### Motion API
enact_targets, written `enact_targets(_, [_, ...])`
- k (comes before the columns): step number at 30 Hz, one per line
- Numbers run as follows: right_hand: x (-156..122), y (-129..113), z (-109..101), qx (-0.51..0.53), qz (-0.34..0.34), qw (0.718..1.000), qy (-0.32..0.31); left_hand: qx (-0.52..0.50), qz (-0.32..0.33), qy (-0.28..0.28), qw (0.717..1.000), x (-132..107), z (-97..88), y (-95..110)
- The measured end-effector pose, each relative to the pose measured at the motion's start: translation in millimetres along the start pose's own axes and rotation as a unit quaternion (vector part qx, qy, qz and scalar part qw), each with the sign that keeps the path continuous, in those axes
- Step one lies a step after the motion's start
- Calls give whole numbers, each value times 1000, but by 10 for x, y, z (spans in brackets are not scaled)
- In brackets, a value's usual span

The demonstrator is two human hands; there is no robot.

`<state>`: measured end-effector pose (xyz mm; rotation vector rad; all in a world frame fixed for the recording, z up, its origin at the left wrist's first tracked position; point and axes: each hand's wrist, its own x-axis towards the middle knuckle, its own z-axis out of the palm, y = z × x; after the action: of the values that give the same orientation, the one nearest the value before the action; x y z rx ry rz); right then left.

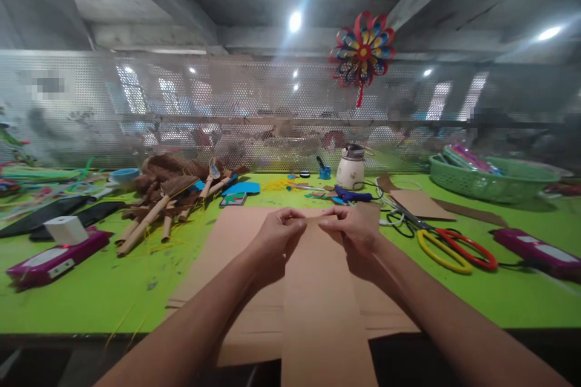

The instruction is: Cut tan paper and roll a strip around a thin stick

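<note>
A long strip of brown kraft paper (324, 314) runs from the far end of the paper stack down past the table's front edge. My left hand (284, 233) pinches the strip's far left corner between thumb and fingers. On the right corner, my right hand (351, 230) holds the same end in a similar pinch, and the edge between the two thumbs looks folded over. Beneath lie larger brown paper sheets (231, 248), stacked flat on the green table.
To the right lie scissors (449, 248) with yellow and red handles, a blue glue gun (354, 195), a purple power strip (540, 251) and a green basket (490, 181). Brown paper rolls with fibre (167, 199) and another power strip (59, 257) are left. A cream flask (350, 168) stands behind.
</note>
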<state>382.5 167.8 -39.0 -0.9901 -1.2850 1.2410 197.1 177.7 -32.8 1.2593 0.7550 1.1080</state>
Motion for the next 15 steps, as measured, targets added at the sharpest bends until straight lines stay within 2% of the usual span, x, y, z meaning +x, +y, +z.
enact_targets(3, [27,68,-14,12,-4,1000,-2,3,17,17,1000,-1,29,-31])
enact_targets(7, [13,66,5,60,6,998,-17,-16,22,3,1000,-35,65,-26])
enact_targets(11, [-15,0,49,105,54,991,-61,-30,13,-1,999,-88,79,34])
enact_targets(15, [-26,-29,71,119,62,988,-70,-19,-3,6,1000,-140,99,115])
